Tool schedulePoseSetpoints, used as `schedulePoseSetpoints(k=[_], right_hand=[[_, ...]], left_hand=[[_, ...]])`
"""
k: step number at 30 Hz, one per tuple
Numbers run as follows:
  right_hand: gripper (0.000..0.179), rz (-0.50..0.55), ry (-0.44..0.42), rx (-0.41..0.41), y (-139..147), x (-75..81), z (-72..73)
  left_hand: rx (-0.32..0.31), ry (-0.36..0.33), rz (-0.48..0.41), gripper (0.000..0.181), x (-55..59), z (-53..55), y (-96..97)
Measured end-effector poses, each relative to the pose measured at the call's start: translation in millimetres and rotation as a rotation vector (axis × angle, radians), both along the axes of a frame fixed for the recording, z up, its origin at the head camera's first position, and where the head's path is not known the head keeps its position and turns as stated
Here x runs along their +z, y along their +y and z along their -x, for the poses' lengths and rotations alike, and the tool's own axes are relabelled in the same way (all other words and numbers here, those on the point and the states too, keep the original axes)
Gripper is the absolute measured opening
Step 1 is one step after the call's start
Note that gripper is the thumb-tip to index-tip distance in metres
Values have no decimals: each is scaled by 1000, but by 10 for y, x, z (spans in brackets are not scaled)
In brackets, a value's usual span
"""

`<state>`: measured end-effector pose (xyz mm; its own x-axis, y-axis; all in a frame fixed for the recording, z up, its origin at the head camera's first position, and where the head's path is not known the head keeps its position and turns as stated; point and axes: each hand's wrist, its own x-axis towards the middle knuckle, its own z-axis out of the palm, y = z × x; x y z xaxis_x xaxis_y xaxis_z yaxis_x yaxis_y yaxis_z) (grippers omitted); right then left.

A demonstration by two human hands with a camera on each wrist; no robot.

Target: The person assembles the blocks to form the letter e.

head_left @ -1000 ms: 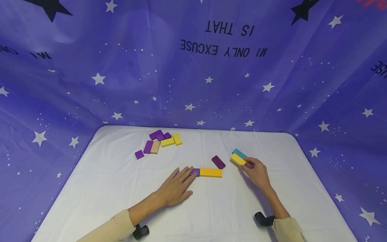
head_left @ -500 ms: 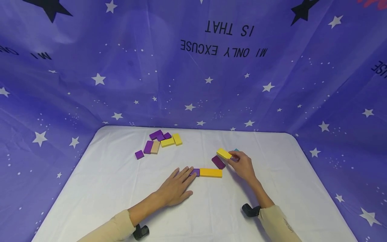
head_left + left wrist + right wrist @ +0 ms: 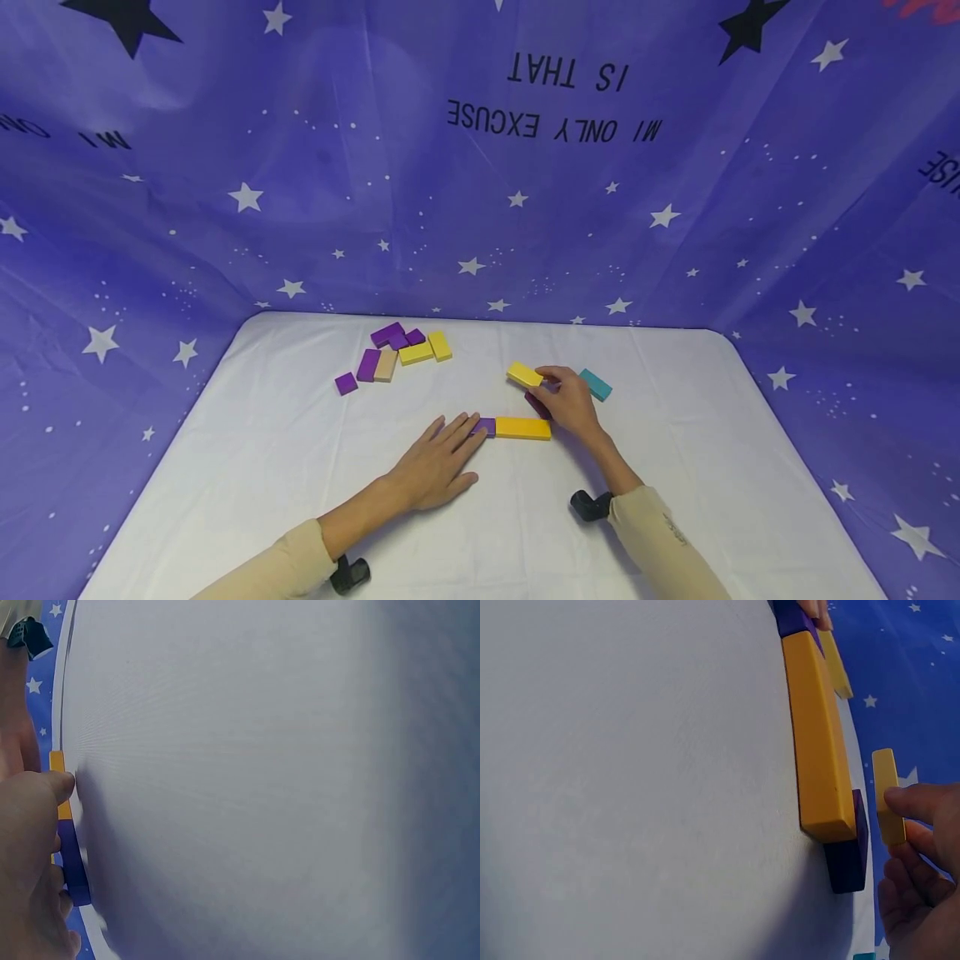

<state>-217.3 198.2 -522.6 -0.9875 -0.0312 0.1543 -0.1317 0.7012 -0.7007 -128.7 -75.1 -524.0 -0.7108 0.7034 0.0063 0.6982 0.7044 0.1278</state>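
Observation:
My right hand [image 3: 567,402] pinches a small yellow block [image 3: 524,374] between thumb and fingers. In the right wrist view that yellow block [image 3: 887,796] is held up above the table. A dark plum block [image 3: 536,404] lies partly hidden under the right hand. With straight fingers, my left hand [image 3: 433,471] rests on a purple block [image 3: 487,427], covering much of it. End to end with the purple block lies a longer orange-yellow block [image 3: 522,428]. The left wrist view shows the purple block [image 3: 74,862] beside the left fingers.
A teal block [image 3: 596,385] lies right of the right hand. Back left, purple blocks [image 3: 368,365], a tan block [image 3: 386,366] and yellow blocks [image 3: 439,345] are grouped. One small purple block [image 3: 346,383] sits apart. The white table [image 3: 300,433] meets a starry blue curtain [image 3: 420,208].
My right hand has carried the yellow block leftward, away from the teal block and past the plum block. The teal block is uncovered now. My left hand has stayed in place.

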Motion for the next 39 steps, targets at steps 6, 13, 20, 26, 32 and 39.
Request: schedulePoseSetpoints(k=[6,13,20,26,32,39], right_hand=[[34,-24,-17,1,-75,-42,51],[34,-21,-10,12,-120,-72,92],[34,-6,-44,6,-176,-103,103],[36,-23,-62,3,-211,-138,89],[37,-60,-75,-1,-238,-145,95],[39,-87,-86,19,-248,-112,82]], left_hand=[[1,6,-5,67,-12,-1,2],[-3,12,-7,66,-9,1,-1],[-5,19,-13,66,-8,5,-2],[2,-3,-1,67,-8,-1,4],[-3,20,-14,67,-20,5,1],[1,14,-4,68,-32,4,2]])
